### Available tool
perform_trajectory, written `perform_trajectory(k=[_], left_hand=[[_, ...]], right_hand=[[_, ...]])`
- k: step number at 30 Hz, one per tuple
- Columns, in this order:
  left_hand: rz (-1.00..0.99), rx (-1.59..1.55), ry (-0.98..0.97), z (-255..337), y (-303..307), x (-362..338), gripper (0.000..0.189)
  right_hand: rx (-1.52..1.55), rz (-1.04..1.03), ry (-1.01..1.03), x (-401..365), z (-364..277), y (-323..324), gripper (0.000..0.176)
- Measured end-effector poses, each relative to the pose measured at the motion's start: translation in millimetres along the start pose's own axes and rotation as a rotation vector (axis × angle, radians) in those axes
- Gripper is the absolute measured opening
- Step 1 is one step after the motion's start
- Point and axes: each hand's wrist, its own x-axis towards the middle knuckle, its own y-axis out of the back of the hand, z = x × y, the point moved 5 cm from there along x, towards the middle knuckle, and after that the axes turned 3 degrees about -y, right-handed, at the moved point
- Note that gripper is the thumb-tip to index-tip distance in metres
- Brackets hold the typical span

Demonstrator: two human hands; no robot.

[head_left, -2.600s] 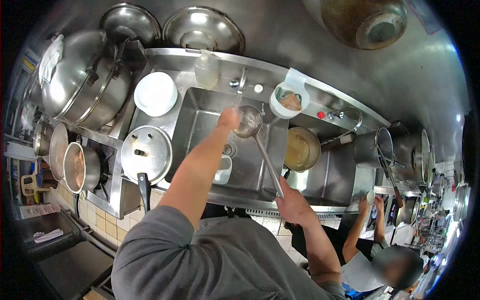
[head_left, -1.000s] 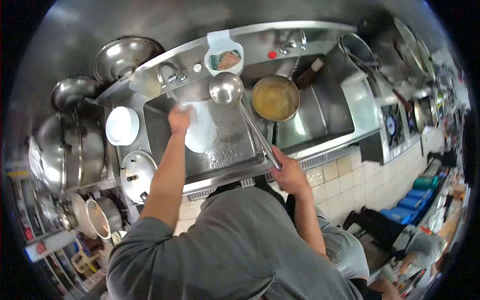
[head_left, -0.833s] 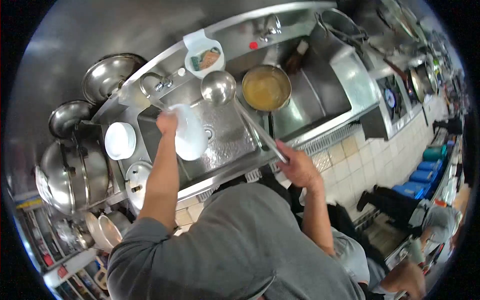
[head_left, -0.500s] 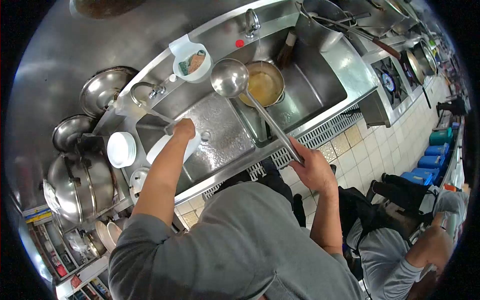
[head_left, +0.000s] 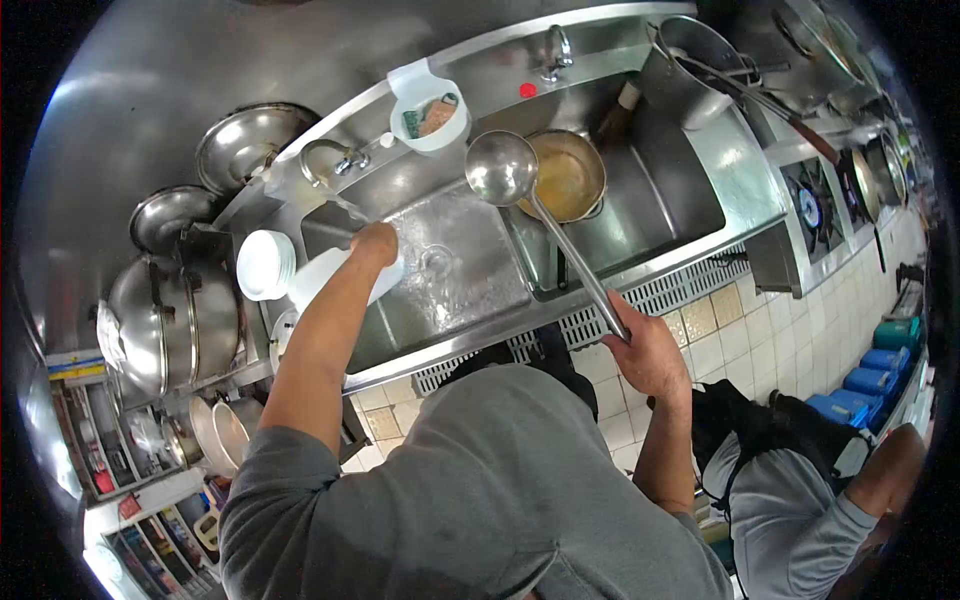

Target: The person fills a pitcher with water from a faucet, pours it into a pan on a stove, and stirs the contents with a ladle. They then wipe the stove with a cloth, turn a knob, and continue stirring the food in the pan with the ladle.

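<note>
My right hand (head_left: 650, 352) is wrapped round the handle end of a long metal ladle (head_left: 502, 168). The ladle's round bowl is raised over the divider between two sink basins, beside a pot (head_left: 570, 178) with yellowish liquid inside. Over the left basin, my left hand (head_left: 375, 244) is closed at the far edge of a white dish (head_left: 386, 283), seemingly gripping it; its fingertips are hidden. My forearm covers the dish's middle. A curved faucet (head_left: 318, 160) reaches toward this hand, with what looks like water running from it.
A stack of white plates (head_left: 264, 265) stands left of the basin. A white holder (head_left: 432, 138) with sponges hangs behind the sink. A second faucet (head_left: 558, 52), a large pot (head_left: 690, 75) and a lit burner (head_left: 808, 205) are farther right. Another person (head_left: 790, 500) is at lower right.
The whole view has shifted, so the sink appears farther right and up. The ladle stays raised in my right hand. The white dish sits slightly farther left relative to the basin.
</note>
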Motion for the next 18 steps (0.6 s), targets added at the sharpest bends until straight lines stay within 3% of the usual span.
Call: perform_trajectory(k=[1,3,7,9,10,11,14,16,18], left_hand=[[0.002,-0.014,0.010,-4,-5,1,0.049],[0.465,-0.316,-0.135,-4,4,-3,0.055],[0.516,-0.672,0.030,-36,-55,23,0.066],[0.492,-0.792,0.140,-47,-78,23,0.066],[0.420,-0.912,0.207,-49,-76,3,0.069],[0.478,-0.940,0.226,-52,-93,14,0.069],[0.746,-1.102,0.297,-49,-123,35,0.059],[0.600,-1.367,0.240,-54,-99,-7,0.061],[0.638,-1.386,0.274,-56,-102,-4,0.060]], right_hand=[[-0.001,-0.010,0.027,3,-4,0,0.059],[-0.022,-0.035,0.036,5,-15,1,0.060],[0.008,-0.065,-0.097,10,-28,-2,0.059],[0.058,-0.072,-0.065,11,-44,-4,0.058],[-0.050,-0.088,-0.146,12,-46,-7,0.060],[-0.028,-0.047,-0.084,13,-45,-13,0.061],[0.173,-0.117,-0.202,14,-51,-27,0.061],[0.191,-0.075,-0.192,15,-53,-33,0.062],[0.143,-0.099,-0.227,19,-60,-36,0.064]])
